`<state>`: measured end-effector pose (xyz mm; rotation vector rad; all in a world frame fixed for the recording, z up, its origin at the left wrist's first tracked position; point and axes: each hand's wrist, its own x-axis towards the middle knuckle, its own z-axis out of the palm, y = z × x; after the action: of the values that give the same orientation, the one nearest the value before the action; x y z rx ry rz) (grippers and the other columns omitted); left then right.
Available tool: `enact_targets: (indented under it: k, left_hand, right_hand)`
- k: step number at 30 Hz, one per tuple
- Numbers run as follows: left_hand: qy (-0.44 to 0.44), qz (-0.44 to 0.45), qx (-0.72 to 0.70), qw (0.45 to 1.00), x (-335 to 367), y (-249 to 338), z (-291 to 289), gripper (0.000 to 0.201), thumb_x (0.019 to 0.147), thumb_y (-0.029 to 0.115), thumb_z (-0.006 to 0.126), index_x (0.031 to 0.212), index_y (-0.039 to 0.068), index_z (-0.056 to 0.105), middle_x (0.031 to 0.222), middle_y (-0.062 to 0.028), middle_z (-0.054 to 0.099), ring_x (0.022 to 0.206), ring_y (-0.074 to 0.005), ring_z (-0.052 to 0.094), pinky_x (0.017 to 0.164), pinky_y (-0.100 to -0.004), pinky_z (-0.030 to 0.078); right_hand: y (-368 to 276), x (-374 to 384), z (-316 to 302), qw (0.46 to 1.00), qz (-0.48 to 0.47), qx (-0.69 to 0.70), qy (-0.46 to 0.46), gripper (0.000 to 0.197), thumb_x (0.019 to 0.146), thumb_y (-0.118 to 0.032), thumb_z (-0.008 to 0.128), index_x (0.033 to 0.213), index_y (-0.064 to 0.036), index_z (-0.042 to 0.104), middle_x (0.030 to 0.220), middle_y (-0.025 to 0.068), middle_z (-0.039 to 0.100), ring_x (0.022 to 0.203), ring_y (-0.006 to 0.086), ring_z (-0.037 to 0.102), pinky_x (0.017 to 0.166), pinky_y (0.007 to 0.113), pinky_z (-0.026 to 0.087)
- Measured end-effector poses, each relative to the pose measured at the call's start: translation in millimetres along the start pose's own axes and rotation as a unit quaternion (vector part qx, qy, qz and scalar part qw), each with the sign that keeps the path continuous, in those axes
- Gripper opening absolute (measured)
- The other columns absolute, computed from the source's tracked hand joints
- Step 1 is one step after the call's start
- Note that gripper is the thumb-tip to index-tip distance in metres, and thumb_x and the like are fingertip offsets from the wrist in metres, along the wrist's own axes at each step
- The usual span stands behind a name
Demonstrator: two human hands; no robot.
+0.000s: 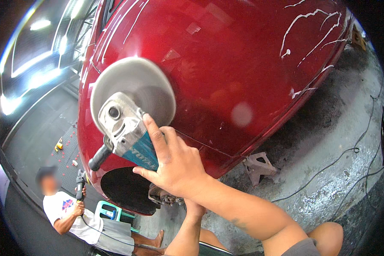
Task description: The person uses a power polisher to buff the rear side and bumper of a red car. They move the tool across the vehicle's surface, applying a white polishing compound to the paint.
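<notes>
Workshop, head view: bright ceiling lights (40, 24) glow at far left.
Red car (209, 85): curved paintwork fills the middle, white streaks (311, 32) trailing at far right.
Polisher (140, 150): blue and metal, it sits left of center near the dark wheel arch (121, 187), round gray pad (160, 85) against the paint.
Right hand (177, 162): fingers grip the blue housing, one reaching the metal head.
Left hand (195, 208): behind the right wrist, fingers mostly hidden; their hold cannot be told.
Co-worker (74, 213): at near left, a person in white holds another power tool (80, 185) beside a green stool (101, 209).
Jack stand (260, 168): stands right of the hands, dark cables (318, 173) beyond.
</notes>
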<state>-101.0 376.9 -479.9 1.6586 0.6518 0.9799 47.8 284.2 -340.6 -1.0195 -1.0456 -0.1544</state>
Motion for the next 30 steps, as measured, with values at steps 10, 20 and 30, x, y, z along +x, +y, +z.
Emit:
enact_targets:
  k: [10, 20, 30]
  left_hand:
    - [-0.004, 0.034, 0.147, 0.989, 12, -97, -55, 0.034, 0.100, 0.030, 0.069, 0.123, 0.009, 0.055, 0.120, -0.0079, 0.061, 0.117, -0.0232, 0.062, 0.100, -0.0403, 0.049]
    - [-0.088, 0.104, 0.191, 0.972, 4, -1, 142, 0.077, 0.082, 0.030, 0.093, 0.141, 0.001, 0.052, 0.129, -0.0091, 0.069, 0.117, -0.0227, 0.067, 0.102, -0.0403, 0.053]
    - [-0.100, 0.066, 0.183, 0.976, 13, -18, 85, 0.088, 0.081, 0.031, 0.093, 0.150, -0.001, 0.048, 0.133, -0.0147, 0.071, 0.119, -0.0246, 0.068, 0.103, -0.0416, 0.053]
  right_hand:
    - [4, -33, 18, 0.997, -0.018, -0.023, -0.070, 0.119, 0.084, -0.058, 0.085, 0.176, -0.0226, 0.018, 0.138, 0.0228, 0.058, 0.117, 0.0428, 0.069, 0.093, 0.056, 0.061]
    - [77, -20, -118, 0.971, -0.006, 0.050, 0.235, 0.112, 0.083, -0.033, 0.094, 0.169, -0.0085, 0.026, 0.145, 0.0248, 0.062, 0.127, 0.0351, 0.069, 0.108, 0.046, 0.055]
    - [62, -25, -67, 0.984, 0.008, 0.001, 0.177, 0.128, 0.076, -0.042, 0.097, 0.174, -0.0126, 0.019, 0.153, 0.0282, 0.056, 0.130, 0.0446, 0.067, 0.109, 0.051, 0.056]
